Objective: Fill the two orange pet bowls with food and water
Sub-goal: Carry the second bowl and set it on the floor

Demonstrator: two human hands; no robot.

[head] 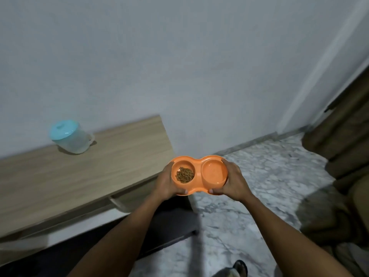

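Note:
An orange double pet bowl (197, 165) is held in the air just past the right end of a low wooden table (79, 176), over the marble floor. Its left cup holds brown kibble (184, 174). Its right cup (214, 172) shows a faint sheen, but I cannot tell whether it holds water. My left hand (166, 185) grips the bowl's left end and my right hand (232, 181) grips its right end, with thumbs on the near rim. A clear jug with a light blue lid (68, 135) stands on the table near the wall.
A grey wall runs behind the table. Marble-patterned floor (249, 196) stretches to the right. Brown cushioned furniture (343, 156) fills the right side. A dark mat lies under the table's end, and a sandalled foot (238, 267) shows at the bottom.

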